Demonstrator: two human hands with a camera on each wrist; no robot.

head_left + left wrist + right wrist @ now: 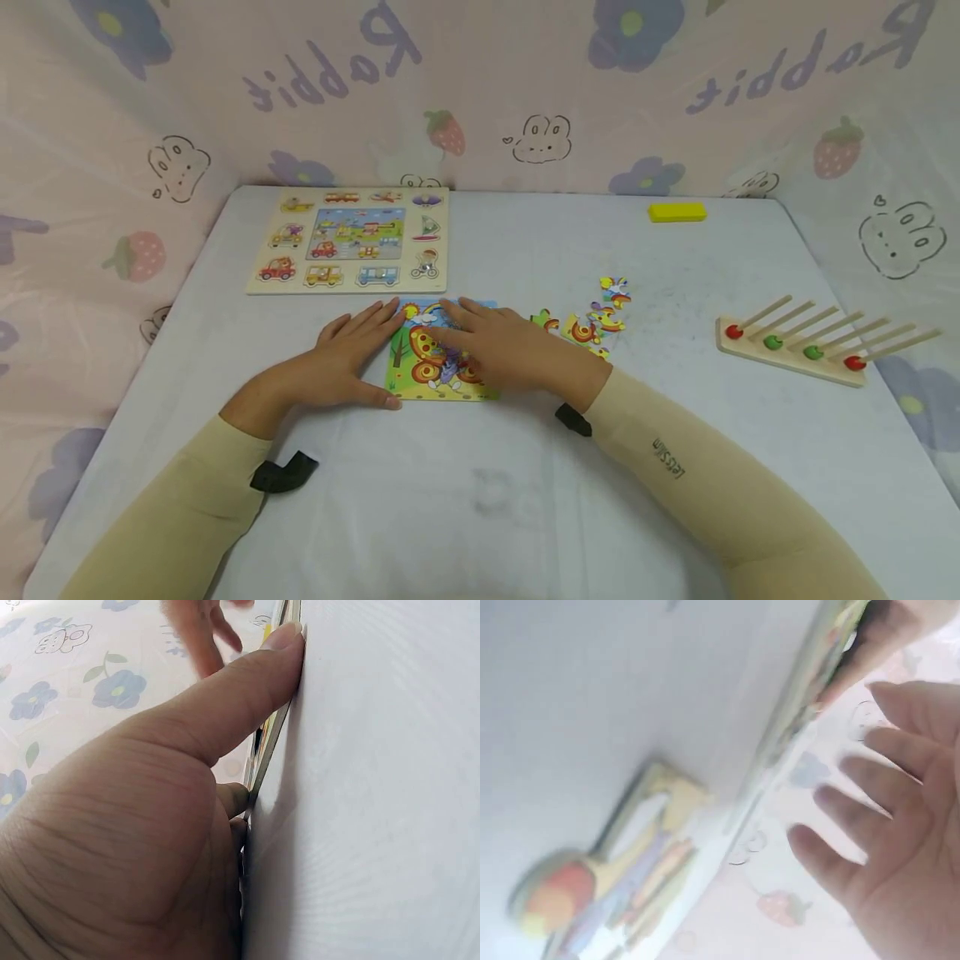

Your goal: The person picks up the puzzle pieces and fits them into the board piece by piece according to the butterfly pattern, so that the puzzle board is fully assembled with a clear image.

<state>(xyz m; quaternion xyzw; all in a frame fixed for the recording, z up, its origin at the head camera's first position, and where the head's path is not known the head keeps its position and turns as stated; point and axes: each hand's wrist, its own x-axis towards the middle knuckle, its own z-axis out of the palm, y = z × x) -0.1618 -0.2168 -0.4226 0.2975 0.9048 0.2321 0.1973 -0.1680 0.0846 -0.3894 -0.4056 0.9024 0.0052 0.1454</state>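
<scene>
From above the near side, the head camera looked forward and down across the table (pixel 405 500) to the far curtain (pixel 480 83). Both wrist cameras, low and tilted, peered closely past the left hand (pixel 333 358) and right hand (pixel 498 346); all three views shared the puzzle board (pixel 431 375).

Left grip (pixel 127 825): thumb tip on edge of thin board (pixel 272 735), seen edge-on; two fingertips at the board's lower end, rest hidden. Right grip (pixel 196 630) behind the thumb, cropped at top. White bench (pixel 390 787) right, flower-print cloth (pixel 75 690) left.
</scene>
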